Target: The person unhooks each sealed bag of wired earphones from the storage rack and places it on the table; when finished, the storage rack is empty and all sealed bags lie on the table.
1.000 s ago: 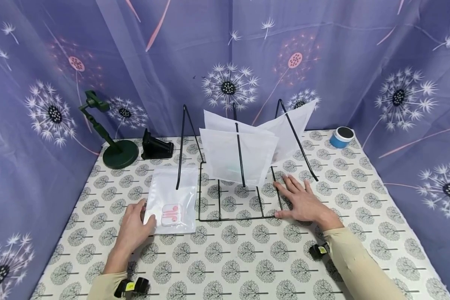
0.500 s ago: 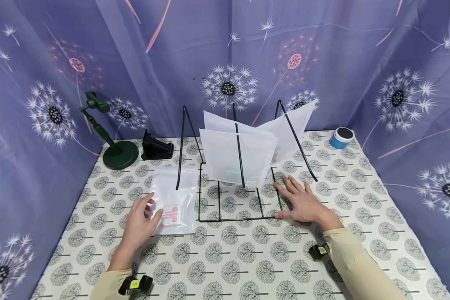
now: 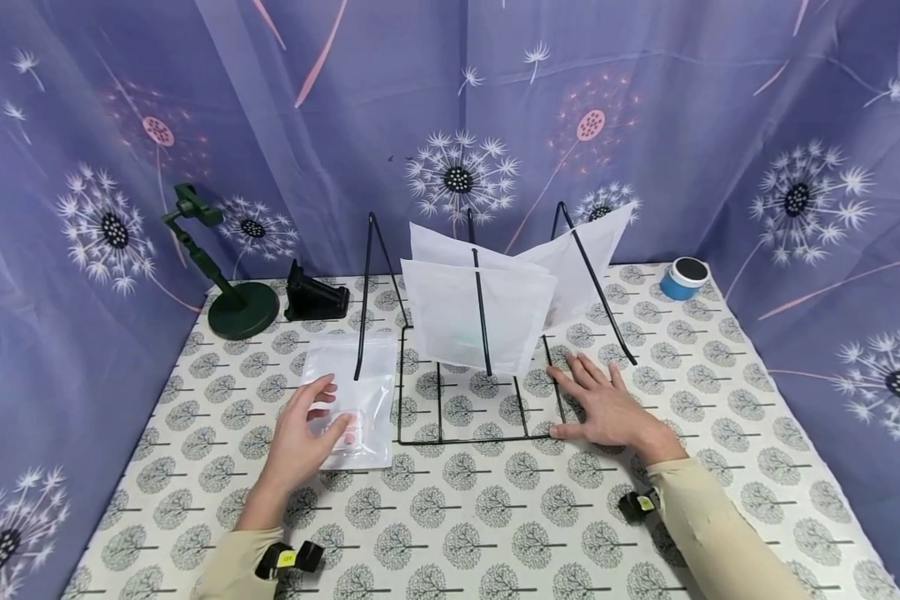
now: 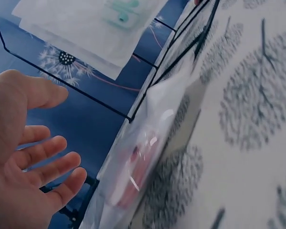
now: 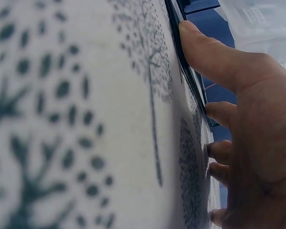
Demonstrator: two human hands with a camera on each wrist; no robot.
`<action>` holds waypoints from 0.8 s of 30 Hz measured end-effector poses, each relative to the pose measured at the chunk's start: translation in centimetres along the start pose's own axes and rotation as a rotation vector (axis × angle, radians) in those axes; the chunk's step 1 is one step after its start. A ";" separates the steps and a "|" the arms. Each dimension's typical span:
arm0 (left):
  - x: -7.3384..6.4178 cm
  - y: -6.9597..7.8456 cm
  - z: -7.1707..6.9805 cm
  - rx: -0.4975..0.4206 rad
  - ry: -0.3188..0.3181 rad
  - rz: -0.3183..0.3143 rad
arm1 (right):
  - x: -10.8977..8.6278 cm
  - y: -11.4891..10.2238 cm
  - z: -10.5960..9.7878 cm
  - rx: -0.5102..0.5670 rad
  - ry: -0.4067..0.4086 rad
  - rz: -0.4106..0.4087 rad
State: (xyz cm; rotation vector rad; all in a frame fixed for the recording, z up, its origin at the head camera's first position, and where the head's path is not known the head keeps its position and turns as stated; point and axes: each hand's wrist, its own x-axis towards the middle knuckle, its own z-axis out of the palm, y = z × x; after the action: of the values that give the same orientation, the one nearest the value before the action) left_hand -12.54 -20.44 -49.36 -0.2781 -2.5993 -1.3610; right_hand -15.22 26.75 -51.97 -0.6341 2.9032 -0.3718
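Observation:
A frosted zip bag point(image 3: 375, 417) lies flat on the patterned cloth, with pink earphones point(image 4: 133, 167) showing through it. My left hand point(image 3: 300, 433) hovers over the bag's left part, fingers loosely bent, thumb apart, holding nothing. In the left wrist view the same hand is clear of the bag. My right hand point(image 3: 603, 408) rests spread at the right front corner of a black wire rack point(image 3: 457, 439), its thumb and fingertips at the base wire. Several frosted bags point(image 3: 472, 312) stand in the rack; a green item point(image 4: 121, 16) shows inside the front one.
At the back left are a dark green stand point(image 3: 243, 310) with a jointed arm and a black bracket point(image 3: 315, 293). A blue jar point(image 3: 682, 279) with a black-topped lid sits at the back right. Purple dandelion curtains point(image 3: 330, 125) surround the table.
My left hand has moved right and slightly forward from the zip bag's left edge to over the bag, now partly hiding the pink earphones. The right hand has stayed put.

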 end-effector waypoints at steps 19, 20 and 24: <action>1.9 6.0 1.7 -0.222 -0.064 0.051 | -0.1 0.1 0.1 0.001 0.001 0.002; 2.0 6.1 1.8 -0.229 -0.066 0.054 | -0.1 0.0 0.1 0.003 0.001 0.002; 2.3 5.7 2.7 -0.258 -0.084 0.057 | -0.1 0.0 0.0 0.003 -0.001 0.008</action>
State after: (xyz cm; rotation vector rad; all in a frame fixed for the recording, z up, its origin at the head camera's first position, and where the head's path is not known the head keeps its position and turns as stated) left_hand -13.57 -14.86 -45.72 -0.4531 -2.4564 -1.6998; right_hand -15.15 26.76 -51.99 -0.6214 2.9027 -0.3753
